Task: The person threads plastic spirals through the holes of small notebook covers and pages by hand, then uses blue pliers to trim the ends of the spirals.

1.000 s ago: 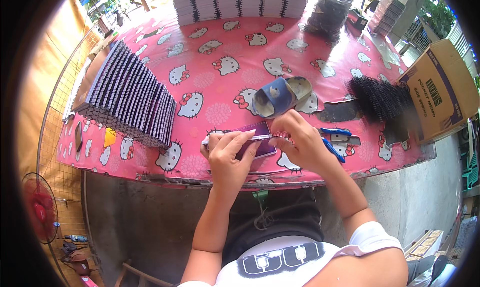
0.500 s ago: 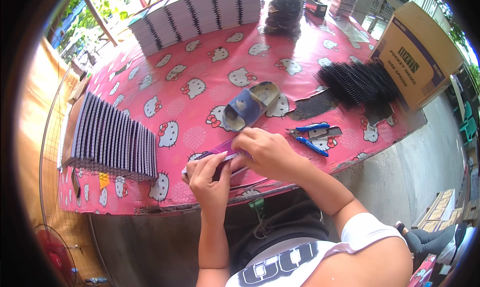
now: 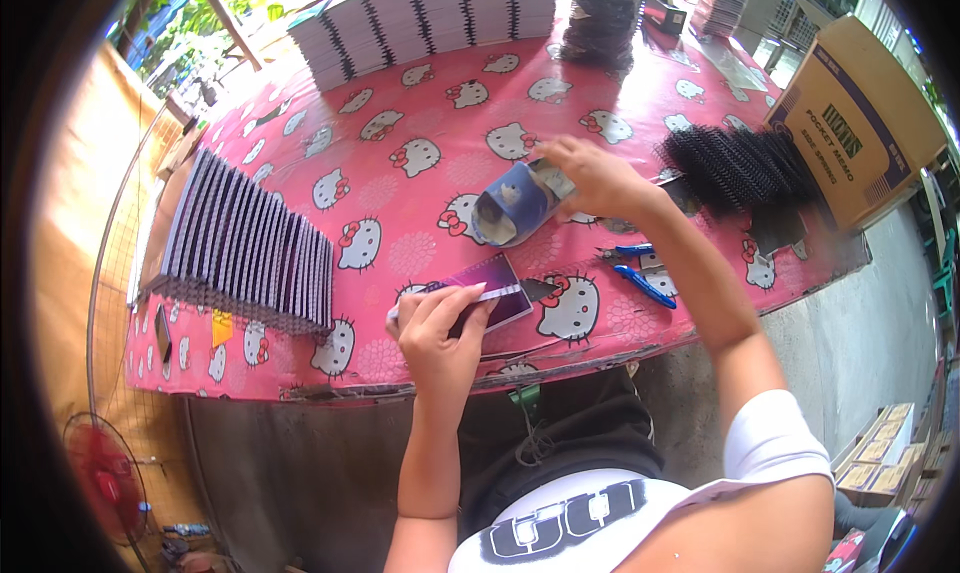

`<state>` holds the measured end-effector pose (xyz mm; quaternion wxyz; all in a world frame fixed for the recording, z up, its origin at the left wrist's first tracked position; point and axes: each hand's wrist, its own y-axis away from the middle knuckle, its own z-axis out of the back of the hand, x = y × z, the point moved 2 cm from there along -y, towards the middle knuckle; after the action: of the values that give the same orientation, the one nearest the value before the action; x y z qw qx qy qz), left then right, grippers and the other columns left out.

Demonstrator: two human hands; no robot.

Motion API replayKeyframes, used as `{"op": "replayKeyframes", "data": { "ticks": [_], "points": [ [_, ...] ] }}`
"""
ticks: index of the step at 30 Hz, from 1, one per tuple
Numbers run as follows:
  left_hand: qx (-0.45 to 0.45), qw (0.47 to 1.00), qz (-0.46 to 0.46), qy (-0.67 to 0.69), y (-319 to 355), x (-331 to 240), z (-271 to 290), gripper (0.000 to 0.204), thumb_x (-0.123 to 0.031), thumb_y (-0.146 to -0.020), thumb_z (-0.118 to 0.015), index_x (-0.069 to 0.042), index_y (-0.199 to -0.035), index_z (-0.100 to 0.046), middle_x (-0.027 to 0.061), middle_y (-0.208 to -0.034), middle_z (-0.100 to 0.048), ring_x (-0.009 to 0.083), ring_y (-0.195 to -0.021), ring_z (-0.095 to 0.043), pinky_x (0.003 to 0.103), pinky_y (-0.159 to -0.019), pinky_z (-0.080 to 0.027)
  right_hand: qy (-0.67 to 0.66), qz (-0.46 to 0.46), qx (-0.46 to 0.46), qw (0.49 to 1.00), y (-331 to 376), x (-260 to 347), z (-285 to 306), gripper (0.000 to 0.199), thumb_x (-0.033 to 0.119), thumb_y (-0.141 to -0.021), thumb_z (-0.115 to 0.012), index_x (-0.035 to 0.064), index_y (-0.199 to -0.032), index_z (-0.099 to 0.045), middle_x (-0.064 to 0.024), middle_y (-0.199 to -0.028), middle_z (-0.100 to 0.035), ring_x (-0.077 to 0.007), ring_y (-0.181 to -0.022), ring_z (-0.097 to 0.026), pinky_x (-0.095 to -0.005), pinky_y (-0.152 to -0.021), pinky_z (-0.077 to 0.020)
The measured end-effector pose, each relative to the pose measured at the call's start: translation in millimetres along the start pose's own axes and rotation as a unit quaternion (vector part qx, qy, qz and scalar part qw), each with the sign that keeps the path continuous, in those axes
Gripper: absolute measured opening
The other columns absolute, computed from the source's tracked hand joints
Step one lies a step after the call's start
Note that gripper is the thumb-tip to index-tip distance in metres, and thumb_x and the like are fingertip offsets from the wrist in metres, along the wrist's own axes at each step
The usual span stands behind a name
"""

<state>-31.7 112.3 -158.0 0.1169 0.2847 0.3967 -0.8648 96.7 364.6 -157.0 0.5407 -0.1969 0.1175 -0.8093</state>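
A small memo notebook (image 3: 508, 271) with a purple cover lies near the table's front edge. My left hand (image 3: 437, 325) is closed on it, fingers on top and thumb underneath, and a pale strip shows along its edge. Beyond it to the right sits a blue slide slipper (image 3: 515, 203) with a worn, light insole. My right hand (image 3: 600, 178) has its fingers and thumb wrapped round the slipper's far right end. Blue-handled cutting pliers (image 3: 645, 285) rest to the right of the notebook, with their handles apart.
Spiral-bound notebooks (image 3: 245, 248) stand stacked at the left. Black spiral coils (image 3: 735, 168) lie in a heap at the right beside a cardboard box (image 3: 850, 123). More bound books (image 3: 430, 23) line the back, next to a plastic-wrapped dark bundle (image 3: 603, 18). Pink cloth (image 3: 400, 198) covers the table.
My right hand has left the notebook and moved away and to the right, onto the slipper. My left hand keeps its hold on the notebook. The whole view has shifted slightly.
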Motion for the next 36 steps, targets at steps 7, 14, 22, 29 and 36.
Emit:
{"op": "replayKeyframes", "data": {
  "ticks": [7, 14, 22, 29, 36],
  "points": [
    [-0.015, 0.999, 0.027, -0.022, -3, 13, -6, 0.03, -0.022, -0.063, -0.086, -0.011, -0.085, -0.069, -0.0002, -0.085, -0.065, 0.0189, -0.085, -0.058, 0.036, -0.083, -0.038, -0.209, -0.15, 0.092, 0.962, 15, -4, -9, 0.052, 0.032, -0.073, -0.077, 0.0051, -0.113, -0.058, -0.0065, -0.094, -0.065, -0.0198, -0.089, -0.062, -0.0352, -0.081, -0.0498],
    [-0.01, 1.0, 0.001, 0.0, -6, 16, -6, 0.029, -0.016, -0.059, -0.088, -0.006, -0.077, -0.068, 0.0053, -0.077, -0.065, 0.0228, -0.079, -0.06, 0.035, -0.07, -0.05, -0.559, -0.089, 0.078, 0.821, 26, 34, 5, 0.034, 0.005, -0.07, -0.079, 0.0006, -0.099, -0.061, -0.0038, -0.091, -0.066, -0.0123, -0.085, -0.061, -0.0286, -0.081, -0.0497],
    [-0.047, 0.996, 0.07, 0.032, -8, 28, 9, 0.039, -0.021, -0.061, -0.089, -0.004, -0.088, -0.067, 0.0118, -0.11, -0.057, 0.0304, -0.102, -0.057, 0.042, -0.081, -0.05, -0.378, -0.012, 0.14, 0.915, 7, 54, 1, 0.038, -0.008, -0.07, -0.075, 0.0, -0.105, -0.062, -0.0077, -0.094, -0.067, -0.0122, -0.085, -0.062, -0.0272, -0.078, -0.0507],
    [-0.053, 0.929, 0.204, 0.303, 6, 58, 3, 0.036, -0.001, -0.075, -0.079, -0.003, -0.106, -0.063, 0.0053, -0.106, -0.058, 0.0125, -0.097, -0.059, 0.026, -0.079, -0.052, -0.216, -0.054, 0.078, 0.972, -17, 66, -15, 0.033, 0.0, -0.063, -0.072, 0.0019, -0.094, -0.061, -0.0043, -0.081, -0.065, -0.0092, -0.076, -0.057, -0.0304, -0.07, -0.0489],
    [-0.047, 0.838, 0.294, 0.458, 22, 80, 11, 0.032, 0.011, -0.08, -0.067, 0.002, -0.111, -0.065, 0.0087, -0.102, -0.068, 0.0125, -0.088, -0.065, 0.025, -0.079, -0.055, -0.159, -0.06, 0.042, 0.985, -30, 67, -22, 0.035, 0.008, -0.065, -0.074, 0.0045, -0.095, -0.059, -0.0141, -0.086, -0.068, -0.0384, -0.084, -0.065, -0.0423, -0.071, -0.0497]
  ]
}}
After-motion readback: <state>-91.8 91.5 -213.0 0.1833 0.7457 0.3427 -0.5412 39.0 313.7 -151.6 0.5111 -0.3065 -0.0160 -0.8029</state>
